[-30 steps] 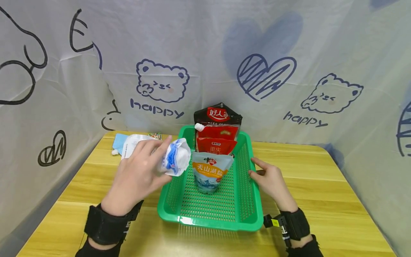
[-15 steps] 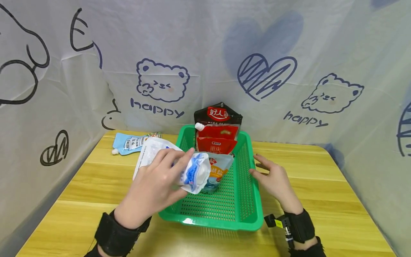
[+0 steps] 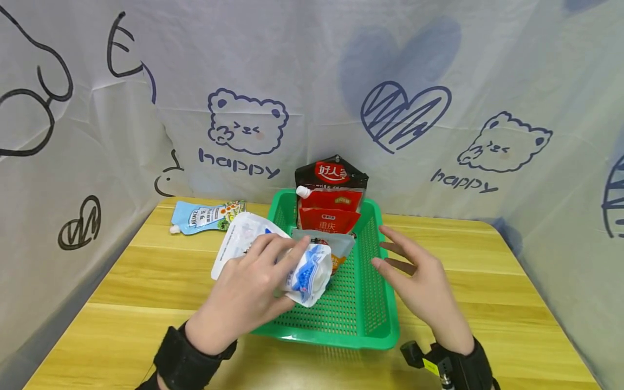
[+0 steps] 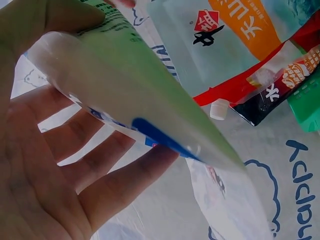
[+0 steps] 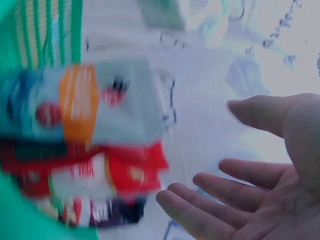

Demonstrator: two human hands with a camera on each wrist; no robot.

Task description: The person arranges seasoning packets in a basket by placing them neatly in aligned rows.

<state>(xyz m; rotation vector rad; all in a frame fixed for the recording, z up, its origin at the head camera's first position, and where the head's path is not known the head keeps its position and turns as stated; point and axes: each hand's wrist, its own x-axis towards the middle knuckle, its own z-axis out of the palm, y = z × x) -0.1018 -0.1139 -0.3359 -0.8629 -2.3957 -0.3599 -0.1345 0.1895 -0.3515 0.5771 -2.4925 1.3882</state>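
Note:
My left hand (image 3: 246, 290) grips a white pouch with blue print (image 3: 306, 273), its thumb on one side and fingers on the other. The pouch lies tilted over the left part of a green plastic basket (image 3: 336, 340). Inside the basket, a grey-blue salt pouch with an orange band (image 3: 345, 246) stands upright, partly covered by the white pouch. My right hand (image 3: 424, 281) is beside the basket's right rim, fingers spread and holding nothing. In the right wrist view its palm (image 5: 280, 200) faces the pouches.
Behind the salt pouch stand red pouches (image 3: 329, 219), one with a white cap, and a black pouch (image 3: 331, 172) at the basket's back. A light blue Heinz pouch (image 3: 200, 218) lies on the wooden table (image 3: 487, 292) at back left. A drawn-on white cloth (image 3: 317, 130) hangs behind.
My left hand has carried the white pouch rightward and down, from the basket's left side to over it, uncovering the Heinz pouch. My right hand has come off the rim and spread its fingers.

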